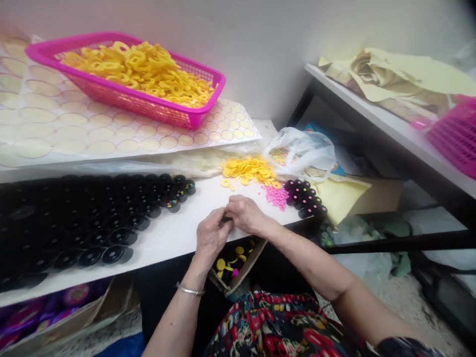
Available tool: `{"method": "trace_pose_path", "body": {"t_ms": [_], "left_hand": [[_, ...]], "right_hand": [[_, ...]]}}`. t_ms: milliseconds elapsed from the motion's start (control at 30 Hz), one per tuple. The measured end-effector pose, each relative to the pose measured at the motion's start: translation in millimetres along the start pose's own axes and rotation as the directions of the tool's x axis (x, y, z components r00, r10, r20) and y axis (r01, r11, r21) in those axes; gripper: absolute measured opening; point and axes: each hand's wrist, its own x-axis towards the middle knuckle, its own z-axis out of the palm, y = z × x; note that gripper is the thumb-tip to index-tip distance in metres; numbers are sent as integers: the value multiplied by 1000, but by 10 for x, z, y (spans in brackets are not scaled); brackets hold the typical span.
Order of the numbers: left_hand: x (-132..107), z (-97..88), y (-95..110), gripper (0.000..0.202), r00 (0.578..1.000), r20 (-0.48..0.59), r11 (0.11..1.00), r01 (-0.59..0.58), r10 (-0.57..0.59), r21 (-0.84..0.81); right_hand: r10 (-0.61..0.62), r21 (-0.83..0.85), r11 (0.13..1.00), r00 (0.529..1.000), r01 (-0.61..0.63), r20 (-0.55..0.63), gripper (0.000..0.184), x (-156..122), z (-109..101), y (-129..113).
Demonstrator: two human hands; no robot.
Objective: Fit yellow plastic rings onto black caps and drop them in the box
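My left hand (211, 232) and my right hand (245, 214) meet over the table's front edge, fingers closed together. Between the fingertips shows a small black piece (225, 218), mostly hidden by them. Just behind the hands lies a loose pile of yellow ring-shaped pieces with tabs (247, 169). Right of that is a heap of tiny pink beads (277, 197). Several black round pieces with pink or yellow dots in the middle (305, 197) stand at the table's right end. Rows of black round cups (111, 213) fill the left side; a couple near the end hold colourful bits (172, 204).
A pink basket (148, 101) heaped with yellow pieces stands on printed sheets (122, 133) at the back left. A white plastic bag (316, 148) of colourful bits sits behind the beads. Below my hands, an open box (243, 271) holds yellow pieces. A shelf (372, 109) juts in at right.
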Motion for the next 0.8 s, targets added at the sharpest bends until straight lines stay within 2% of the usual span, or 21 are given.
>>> {"method": "trace_pose_path", "body": {"t_ms": [100,233,300,333,367,400,467,500,533,600,700,800], "left_hand": [[11,-11,-8,28,1000,-21,1000,-5,5,1],[50,-8,-34,28,998,-67,999,-7,10,39],[59,12,-55,32,996,-91,999,5,0,52],[57,24,-66,33,995,-96,999,15,-10,50],[51,36,-76,34,995,-96,999,26,-22,44],[43,46,-88,35,995,-96,999,36,-33,35],[28,58,-111,39,994,-106,999,43,-42,10],[23,61,-121,41,992,-114,999,47,-46,4],[19,63,-128,43,991,-122,999,52,-51,1],[16,66,-129,45,990,-130,998,64,-62,7],[24,72,-104,50,987,-137,996,84,-82,6],[41,43,-74,58,989,-119,995,75,-83,-68]], "right_hand": [[30,74,997,999,-28,-21,13,-1,11,-11],[10,323,946,993,27,-114,6,-30,20,126],[85,373,928,982,-16,-170,8,-74,-28,287],[172,344,934,964,-96,-200,10,-103,-69,385],[285,281,935,929,-216,-237,11,-132,-117,490],[401,193,914,872,-358,-279,14,-156,-169,599],[568,-1,796,748,-605,-344,21,-175,-266,805],[612,-81,734,709,-674,-352,23,-170,-306,891],[636,-143,693,693,-706,-340,24,-159,-338,959],[644,-210,680,709,-703,-287,23,-130,-382,1040],[616,-228,714,749,-662,-245,22,-103,-412,1043],[592,-214,722,747,-658,-303,23,-132,-448,973]]}}
